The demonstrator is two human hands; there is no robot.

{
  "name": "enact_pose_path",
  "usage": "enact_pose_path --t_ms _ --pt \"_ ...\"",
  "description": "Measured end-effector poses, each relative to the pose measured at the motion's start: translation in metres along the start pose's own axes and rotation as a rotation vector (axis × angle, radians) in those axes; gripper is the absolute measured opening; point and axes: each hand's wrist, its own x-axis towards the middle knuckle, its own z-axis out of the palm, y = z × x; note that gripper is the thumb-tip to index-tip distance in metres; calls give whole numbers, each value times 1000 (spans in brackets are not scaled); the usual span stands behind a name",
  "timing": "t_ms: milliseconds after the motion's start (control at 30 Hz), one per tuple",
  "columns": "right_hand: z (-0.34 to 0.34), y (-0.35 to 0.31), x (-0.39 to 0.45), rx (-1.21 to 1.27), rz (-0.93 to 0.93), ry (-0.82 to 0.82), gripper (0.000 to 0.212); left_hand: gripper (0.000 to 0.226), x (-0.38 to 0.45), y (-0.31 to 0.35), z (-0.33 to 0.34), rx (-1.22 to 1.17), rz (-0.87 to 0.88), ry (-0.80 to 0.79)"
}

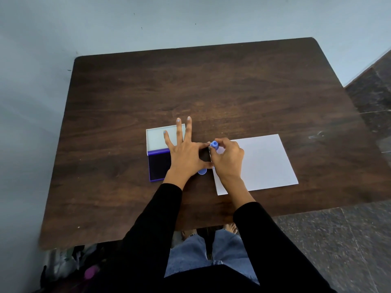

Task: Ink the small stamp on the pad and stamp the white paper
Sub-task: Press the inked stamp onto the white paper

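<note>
On the dark wood worktop (211,85), the right hand (227,160) is curled at the left edge of the paper (266,159), its fingers (221,142) clamped round the blue stamp (214,145), which stands roughly upright with its round top facing the camera. The left hand (186,153) lies spread and open beside it, palm down, three fingers fanned apart over the open pad (157,163) and its pale lid (156,137), thumb and forefinger reaching right to touch the stamp hand. Both forearms in black sleeves come in from the near edge. A small blue cap (202,171) lies on the worktop between the two wrists. The pad's dark ink face sits just left of the left hand. No writing or brand can be read on anything
</note>
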Motion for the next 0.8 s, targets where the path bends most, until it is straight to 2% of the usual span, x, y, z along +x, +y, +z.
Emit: enact_pose_path --t_ms 133,233,333,400,633,800 --pt "-7 -7 0 69 6 50 19 54 -1 0 -2 9 9 -2" --pt "-28 -16 8 390 130 263 17 66 -1 0 -1 24 -1 -16" --pt "-51 -21 21 663 256 355 21 70 1 -1 1 36 1 -9" --pt "-63 -24 29 776 277 399 22 71 2 0 1 40 10 6" --pt "-75 -21 42 931 286 466 29 71 3 0 1 18 13 8" --pt "-83 -21 47 1000 296 475 25 74 -3 -3 -3 -99 -21 40"
